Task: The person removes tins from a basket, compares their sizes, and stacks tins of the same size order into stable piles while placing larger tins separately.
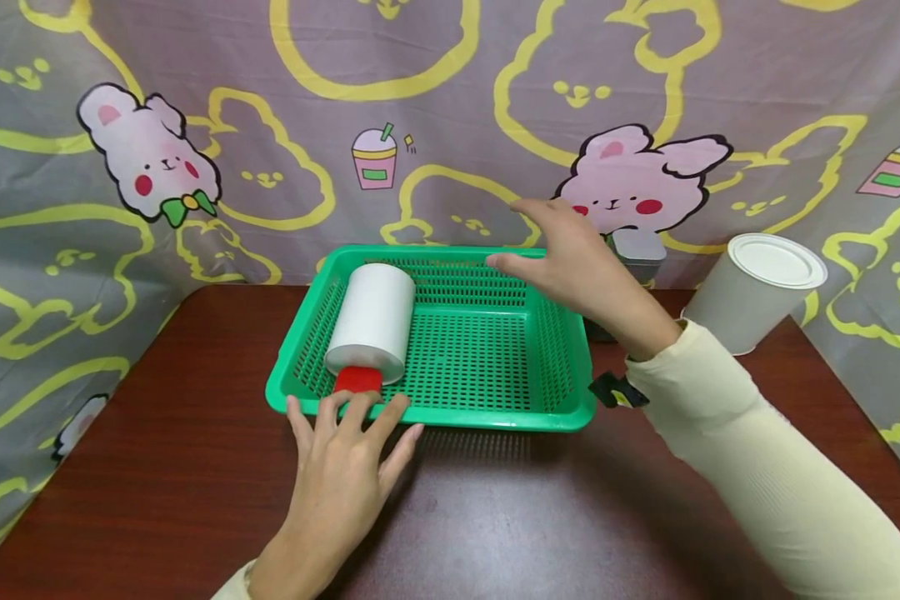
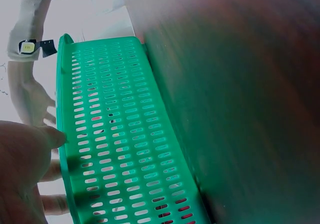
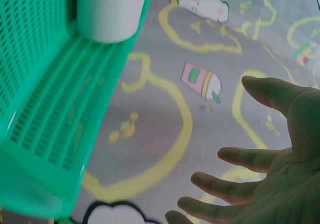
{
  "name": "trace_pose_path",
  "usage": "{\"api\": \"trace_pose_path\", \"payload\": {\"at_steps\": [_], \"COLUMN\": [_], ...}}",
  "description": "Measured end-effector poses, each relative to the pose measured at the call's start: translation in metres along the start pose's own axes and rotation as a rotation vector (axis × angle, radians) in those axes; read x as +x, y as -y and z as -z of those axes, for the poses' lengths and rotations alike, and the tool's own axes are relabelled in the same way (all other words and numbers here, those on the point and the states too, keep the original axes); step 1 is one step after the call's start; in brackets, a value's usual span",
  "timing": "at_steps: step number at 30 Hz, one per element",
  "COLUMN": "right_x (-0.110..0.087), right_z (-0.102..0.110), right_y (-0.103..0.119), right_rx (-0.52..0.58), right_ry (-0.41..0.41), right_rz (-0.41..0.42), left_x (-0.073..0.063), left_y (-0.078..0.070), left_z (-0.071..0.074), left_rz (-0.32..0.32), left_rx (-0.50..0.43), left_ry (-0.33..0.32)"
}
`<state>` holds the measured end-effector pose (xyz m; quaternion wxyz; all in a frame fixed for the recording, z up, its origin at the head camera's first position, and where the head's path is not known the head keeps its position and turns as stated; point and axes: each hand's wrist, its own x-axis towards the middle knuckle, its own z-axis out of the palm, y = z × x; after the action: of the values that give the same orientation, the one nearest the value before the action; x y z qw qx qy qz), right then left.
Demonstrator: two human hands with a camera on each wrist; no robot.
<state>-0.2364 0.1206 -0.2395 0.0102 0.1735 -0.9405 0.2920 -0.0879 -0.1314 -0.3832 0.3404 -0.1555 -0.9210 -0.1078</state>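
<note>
A green perforated basket (image 1: 465, 417) stands on the table. Inside, at its left, lies a white cylinder (image 1: 375, 308), with a red piece (image 1: 358, 379) at its near end; the rest of that piece is hidden. My left hand (image 1: 337, 467) rests at the basket's near rim, fingers spread over it and thumb at the outer side, as the left wrist view shows. My right hand (image 1: 570, 258) hovers around the basket's far right corner, fingers and thumb spread apart. Nothing lies within it in the right wrist view.
On the dark wooden table (image 1: 165, 450), a white lidded canister (image 1: 753, 296) stands at the right. A grey box-like thing (image 1: 637, 250) is partly hidden behind my right arm. A patterned curtain (image 1: 450, 83) closes off the back and sides.
</note>
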Motion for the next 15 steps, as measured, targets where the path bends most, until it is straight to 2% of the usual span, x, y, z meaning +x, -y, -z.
{"api": "trace_pose_path", "payload": {"at_steps": [15], "right_x": [0.026], "right_z": [-0.052], "right_y": [0.034], "right_rx": [0.031], "right_ry": [0.052], "right_rz": [0.017], "left_x": [0.000], "left_y": [0.001], "left_z": [0.001], "left_rz": [0.005], "left_rx": [0.004], "left_ry": [0.036]}}
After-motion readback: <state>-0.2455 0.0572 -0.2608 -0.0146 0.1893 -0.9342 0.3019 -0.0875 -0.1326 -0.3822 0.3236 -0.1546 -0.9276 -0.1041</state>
